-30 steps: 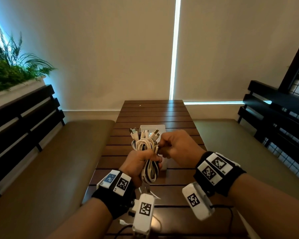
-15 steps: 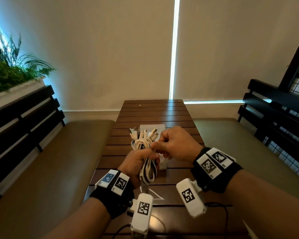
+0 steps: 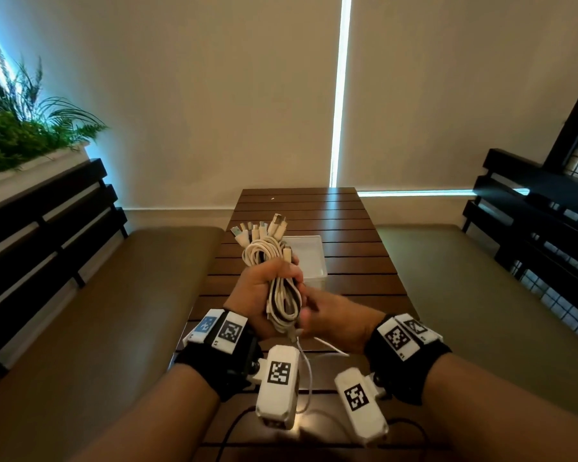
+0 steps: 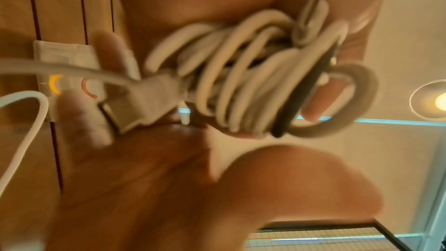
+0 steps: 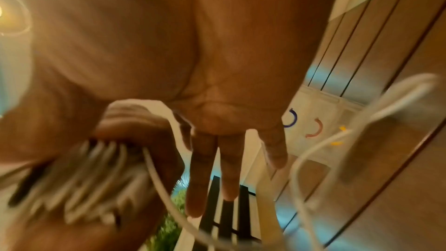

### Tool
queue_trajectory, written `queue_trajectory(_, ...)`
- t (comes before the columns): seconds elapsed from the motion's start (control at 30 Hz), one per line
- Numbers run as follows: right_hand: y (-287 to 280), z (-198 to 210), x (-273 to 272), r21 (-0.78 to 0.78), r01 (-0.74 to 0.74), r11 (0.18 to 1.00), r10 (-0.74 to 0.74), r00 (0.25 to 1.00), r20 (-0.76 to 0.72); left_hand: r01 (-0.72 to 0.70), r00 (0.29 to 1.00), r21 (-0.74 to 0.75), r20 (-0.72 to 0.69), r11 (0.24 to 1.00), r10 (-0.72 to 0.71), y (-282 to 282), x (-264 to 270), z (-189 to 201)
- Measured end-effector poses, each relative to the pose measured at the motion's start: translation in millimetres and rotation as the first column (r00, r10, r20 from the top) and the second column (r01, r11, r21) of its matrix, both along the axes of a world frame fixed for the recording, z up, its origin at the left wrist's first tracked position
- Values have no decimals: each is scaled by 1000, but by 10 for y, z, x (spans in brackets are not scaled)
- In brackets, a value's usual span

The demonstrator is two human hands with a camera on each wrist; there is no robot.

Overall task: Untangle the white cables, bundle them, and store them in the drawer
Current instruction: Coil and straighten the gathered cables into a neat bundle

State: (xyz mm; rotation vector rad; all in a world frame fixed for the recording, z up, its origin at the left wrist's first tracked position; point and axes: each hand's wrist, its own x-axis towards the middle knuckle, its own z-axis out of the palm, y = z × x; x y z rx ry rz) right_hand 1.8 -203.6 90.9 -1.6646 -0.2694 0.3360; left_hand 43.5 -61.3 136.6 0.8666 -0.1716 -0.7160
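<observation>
Dark wooden slats of a table (image 3: pixel 347 261) run up the middle of the head view, with padded benches on both sides and a pale blind behind. At lower centre sits the cable bundle (image 3: pixel 274 271), a soft coil of white cords with one black strand in it, its plugs (image 3: pixel 264 228) fanning up from the top. The left hand (image 3: pixel 264 288) grips the coil at its waist, fingers curled round it. The right hand (image 3: pixel 334 321) is just right of the coil's lower end; in the right-wrist view its fingers (image 5: pixel 207 169) lie straight and close together, holding nothing that I can see. One loose cord (image 3: pixel 306 365) trails down from the bundle toward the bottom of the frame. Behind the bundle a white box (image 3: pixel 314 258) rests on the table, likely the drawer.

The bundle looks light and limp, and the smooth cords would slide apart if held by one loop. Its waist, where all strands cross, seems the safest hold. The trailing cord probably needs tucking in first, or it may snag.
</observation>
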Motion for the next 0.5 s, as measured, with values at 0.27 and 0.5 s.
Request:
queue_trajectory(0.27, -22, -50, -98, -465, -97, 880, 127, 991, 33, -30, 999, -1, 20, 1000, 30, 150, 122, 84)
queue_trajectory(0.5, -515, -199, -254, -597, -25, 801, 32, 1000, 1, -155, 984, 72, 104, 985, 147, 421, 316, 164)
